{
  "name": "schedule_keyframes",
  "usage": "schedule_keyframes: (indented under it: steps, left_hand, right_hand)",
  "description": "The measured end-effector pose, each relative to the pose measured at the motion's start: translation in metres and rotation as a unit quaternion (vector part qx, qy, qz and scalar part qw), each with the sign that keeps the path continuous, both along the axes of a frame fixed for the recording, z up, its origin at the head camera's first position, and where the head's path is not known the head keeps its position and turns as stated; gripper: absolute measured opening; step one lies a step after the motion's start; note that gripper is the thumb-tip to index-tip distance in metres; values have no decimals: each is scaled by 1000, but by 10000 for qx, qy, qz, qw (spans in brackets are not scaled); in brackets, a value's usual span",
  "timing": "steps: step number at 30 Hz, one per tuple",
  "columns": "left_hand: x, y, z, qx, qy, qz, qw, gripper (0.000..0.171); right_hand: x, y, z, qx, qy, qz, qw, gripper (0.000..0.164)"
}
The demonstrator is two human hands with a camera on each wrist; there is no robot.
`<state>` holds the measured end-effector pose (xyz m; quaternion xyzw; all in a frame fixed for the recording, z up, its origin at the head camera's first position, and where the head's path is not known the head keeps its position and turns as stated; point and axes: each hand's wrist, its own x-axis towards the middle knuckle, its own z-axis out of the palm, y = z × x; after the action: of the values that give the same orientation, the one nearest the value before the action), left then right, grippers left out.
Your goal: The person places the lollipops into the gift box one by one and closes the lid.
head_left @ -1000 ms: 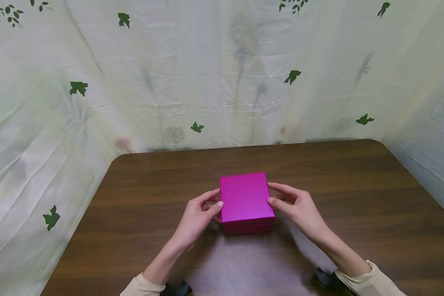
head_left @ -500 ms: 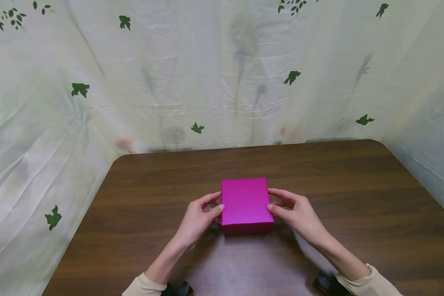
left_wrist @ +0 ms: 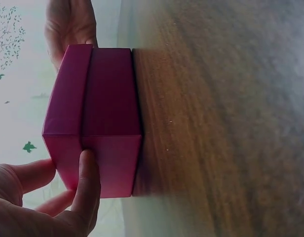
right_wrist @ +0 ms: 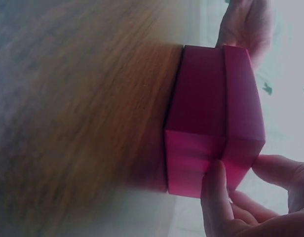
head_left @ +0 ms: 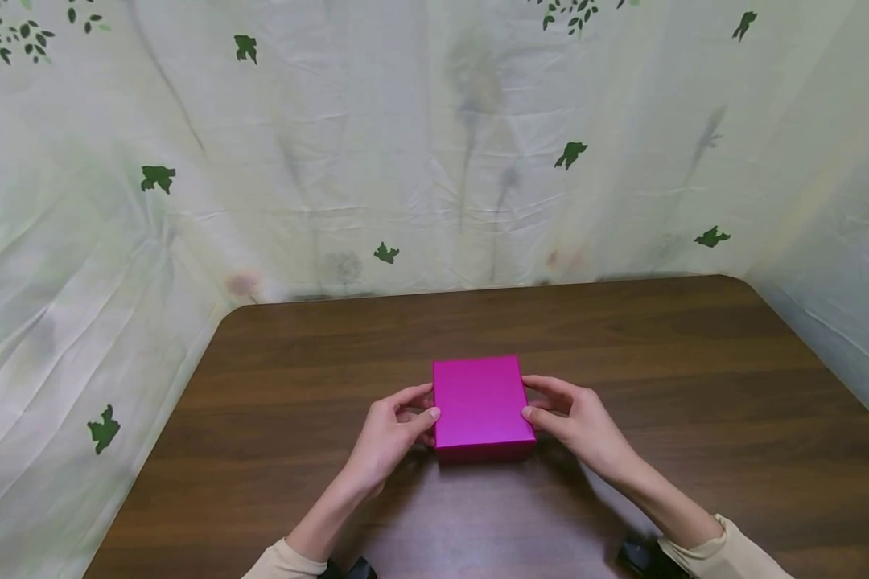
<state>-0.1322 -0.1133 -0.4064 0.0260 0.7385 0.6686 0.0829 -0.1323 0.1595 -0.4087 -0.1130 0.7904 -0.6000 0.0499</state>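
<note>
A magenta box lid sits level over the box base, which stands on the table. In both wrist views a seam runs along the sides where lid and base meet. My left hand holds the lid's left side, its thumb at the top edge and fingers against the side wall. On the right side my right hand holds the lid the same way. One fingertip of each hand reaches the seam, as the wrist views show. What lies inside the box is hidden.
The brown wooden table spreads around the box, with rounded far corners. Pale curtains with green leaf prints hang behind and at both sides. Dark wrist-worn devices show near the sleeves.
Both hands have lowered the lid over the base. A second ago more of the base's front showed beneath it; now the lid hangs lower. Both hands keep their hold.
</note>
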Motion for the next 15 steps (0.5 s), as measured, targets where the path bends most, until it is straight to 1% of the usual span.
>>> schedule_keyframes:
  steps: [6, 11, 13, 15]
  left_hand:
    - [1, 2, -5, 5, 12, -1, 10000, 45]
    - [2, 4, -6, 64, 39, -1, 10000, 44]
    - [3, 4, -6, -17, 56, -17, 10000, 45]
    - [4, 4, -5, -215, 112, -80, 9997, 46]
  right_hand:
    - [-1, 2, -4, -22, 25, 46, 10000, 50]
    - [1, 3, -6, -71, 75, 62, 9999, 49]
    - [2, 4, -5, -23, 79, 89, 9999, 49]
    - [4, 5, -4, 118, 53, 114, 9999, 48]
